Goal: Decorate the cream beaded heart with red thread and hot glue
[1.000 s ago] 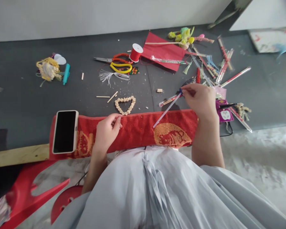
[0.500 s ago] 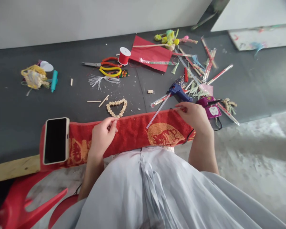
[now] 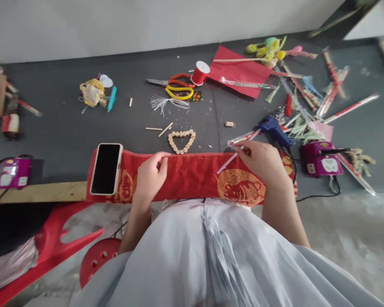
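My left hand (image 3: pixel 151 175) rests on the red towel (image 3: pixel 188 179), its fingers curled and thumb pressed to them near the far edge. What it holds, if anything, is hidden. Just beyond lies a heart-shaped frame of small wooden pieces (image 3: pixel 181 150). My right hand (image 3: pixel 260 161) is over the towel's right part, fingers closed beside the clear glue stick (image 3: pixel 228 163) that sticks out of the blue glue gun (image 3: pixel 275 130). Whether those fingers grip the stick or something small is unclear.
Scissors (image 3: pixel 179 90), a spool of red thread (image 3: pixel 200 73) and red paper (image 3: pixel 233 70) lie farther back. A phone (image 3: pixel 106 169) is on the towel's left end. Purple power sockets (image 3: pixel 321 158) with cords, wrapped sticks and tassels crowd the right. Short wooden sticks (image 3: pixel 154 128) lie near the heart.
The view has turned left, so the table's things appear farther right. My right hand has moved left along the towel to the glue stick. My left hand stays near the heart, still curled.
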Action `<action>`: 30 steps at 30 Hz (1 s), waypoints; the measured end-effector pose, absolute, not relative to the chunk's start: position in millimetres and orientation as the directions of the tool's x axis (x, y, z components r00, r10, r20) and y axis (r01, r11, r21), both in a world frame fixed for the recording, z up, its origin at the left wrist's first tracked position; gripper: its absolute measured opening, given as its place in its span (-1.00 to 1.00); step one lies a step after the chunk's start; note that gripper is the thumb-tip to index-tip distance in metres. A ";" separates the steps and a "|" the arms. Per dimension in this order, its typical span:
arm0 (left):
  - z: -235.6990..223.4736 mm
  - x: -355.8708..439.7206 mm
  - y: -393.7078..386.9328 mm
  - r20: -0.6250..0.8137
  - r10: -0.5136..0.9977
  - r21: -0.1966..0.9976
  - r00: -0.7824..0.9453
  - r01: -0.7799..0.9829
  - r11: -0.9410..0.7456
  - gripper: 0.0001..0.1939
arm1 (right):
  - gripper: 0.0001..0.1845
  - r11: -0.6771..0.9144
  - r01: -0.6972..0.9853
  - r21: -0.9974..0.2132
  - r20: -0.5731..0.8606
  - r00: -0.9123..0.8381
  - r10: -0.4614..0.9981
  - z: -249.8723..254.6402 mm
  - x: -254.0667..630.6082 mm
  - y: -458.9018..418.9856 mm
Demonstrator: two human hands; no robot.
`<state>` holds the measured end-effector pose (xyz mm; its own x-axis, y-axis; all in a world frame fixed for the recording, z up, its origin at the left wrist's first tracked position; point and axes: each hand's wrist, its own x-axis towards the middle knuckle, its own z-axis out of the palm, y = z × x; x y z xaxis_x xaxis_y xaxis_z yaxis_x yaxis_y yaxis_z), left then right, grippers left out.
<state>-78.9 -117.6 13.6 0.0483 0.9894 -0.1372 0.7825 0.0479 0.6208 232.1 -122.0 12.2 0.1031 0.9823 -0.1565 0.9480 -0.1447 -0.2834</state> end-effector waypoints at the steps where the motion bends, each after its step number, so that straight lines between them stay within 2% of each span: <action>1: 12.9 -82.3 -119.1 -0.129 0.991 0.618 0.031 0.784 0.056 -0.63 | -0.65 -0.142 0.952 -0.271 -0.168 0.098 0.981 11.5 230.5 -120.2; 5: 9.7 -95.1 -124.6 -0.125 0.992 0.614 -0.007 0.785 0.083 -0.63 | -0.65 -0.136 0.959 -0.249 -0.198 0.087 0.976 9.2 226.0 -114.7; 11: 6.5 -103.5 -129.9 -0.246 0.969 0.561 0.012 0.817 0.132 -0.63 | -0.66 -0.079 0.965 -0.252 -0.188 0.031 0.982 6.6 221.4 -109.4; 19: 2.5 -104.7 -131.4 -0.240 0.969 0.581 0.063 0.809 0.091 -0.62 | -0.68 -0.032 0.962 -0.272 -0.154 -0.011 0.988 10.8 214.7 -107.1; 30: 5.7 -92.1 -116.6 -0.248 0.964 0.595 0.093 0.800 0.076 -0.63 | -0.68 0.036 0.913 -0.405 -0.148 -0.104 0.984 11.5 229.6 -126.2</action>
